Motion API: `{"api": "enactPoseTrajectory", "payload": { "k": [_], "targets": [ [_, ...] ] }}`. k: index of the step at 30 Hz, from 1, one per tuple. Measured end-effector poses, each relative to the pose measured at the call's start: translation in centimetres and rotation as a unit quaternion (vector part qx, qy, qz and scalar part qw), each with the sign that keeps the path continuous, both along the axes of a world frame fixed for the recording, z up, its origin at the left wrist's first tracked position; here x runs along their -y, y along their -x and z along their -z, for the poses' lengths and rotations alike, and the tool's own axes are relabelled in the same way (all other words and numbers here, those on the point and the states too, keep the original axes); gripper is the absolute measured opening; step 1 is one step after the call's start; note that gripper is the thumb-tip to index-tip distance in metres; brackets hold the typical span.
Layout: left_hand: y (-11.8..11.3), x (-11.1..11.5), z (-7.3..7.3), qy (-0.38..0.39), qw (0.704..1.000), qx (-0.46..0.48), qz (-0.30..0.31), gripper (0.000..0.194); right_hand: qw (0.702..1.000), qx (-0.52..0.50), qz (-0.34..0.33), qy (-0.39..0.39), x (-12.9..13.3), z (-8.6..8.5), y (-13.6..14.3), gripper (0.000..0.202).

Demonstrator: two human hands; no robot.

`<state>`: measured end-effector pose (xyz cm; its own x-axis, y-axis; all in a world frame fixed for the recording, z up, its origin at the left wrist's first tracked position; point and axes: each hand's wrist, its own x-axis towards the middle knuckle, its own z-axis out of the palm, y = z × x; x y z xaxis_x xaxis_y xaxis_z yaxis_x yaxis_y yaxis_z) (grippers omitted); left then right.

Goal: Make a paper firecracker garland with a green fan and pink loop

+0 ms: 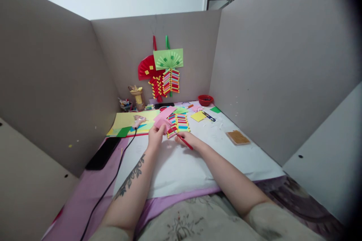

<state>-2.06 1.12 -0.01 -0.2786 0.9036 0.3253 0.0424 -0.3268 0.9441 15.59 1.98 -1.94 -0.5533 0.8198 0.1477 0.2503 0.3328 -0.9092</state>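
My left hand (156, 134) is closed on a piece of pink paper (161, 122), thumb on top. A slim red pencil-like stick (185, 142) is in my right hand (183, 137). It slants across the fingers, its far end pointing toward the pink paper; whether that tip touches the paper is too small to tell. Just beyond both hands lies a row of coloured rolled-paper tubes (181, 121) with yellow ends, partly covered by the pink paper. Another pink strip (166, 112) lies above the held piece.
A glue gun (138, 121) rests on yellow sheets (122, 121) at left, its cord running toward me. A black phone-like slab (103, 153) is at far left. Snippers (209, 116), a red bowl (205, 100) and a brown block (238, 138) sit right. Paper fans (169, 60) hang behind.
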Motion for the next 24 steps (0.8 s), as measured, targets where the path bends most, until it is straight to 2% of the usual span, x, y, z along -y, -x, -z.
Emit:
{"api": "enactPoseTrajectory", "payload": {
  "k": [7,13,24],
  "targets": [
    [0.0,-0.1,0.2,0.001,1.000,0.003,0.000,0.026,1.000,0.006,0.000,0.009,0.4,-0.7,0.0,0.036],
    [0.0,-0.2,0.3,0.000,1.000,0.000,0.000,0.025,1.000,0.000,0.007,0.020,0.8,-1.1,0.1,0.031],
    [0.0,0.0,0.0,0.004,1.000,0.006,-0.004,0.027,1.000,0.000,0.005,-0.005,-0.1,0.0,0.1,0.023]
  ]
}}
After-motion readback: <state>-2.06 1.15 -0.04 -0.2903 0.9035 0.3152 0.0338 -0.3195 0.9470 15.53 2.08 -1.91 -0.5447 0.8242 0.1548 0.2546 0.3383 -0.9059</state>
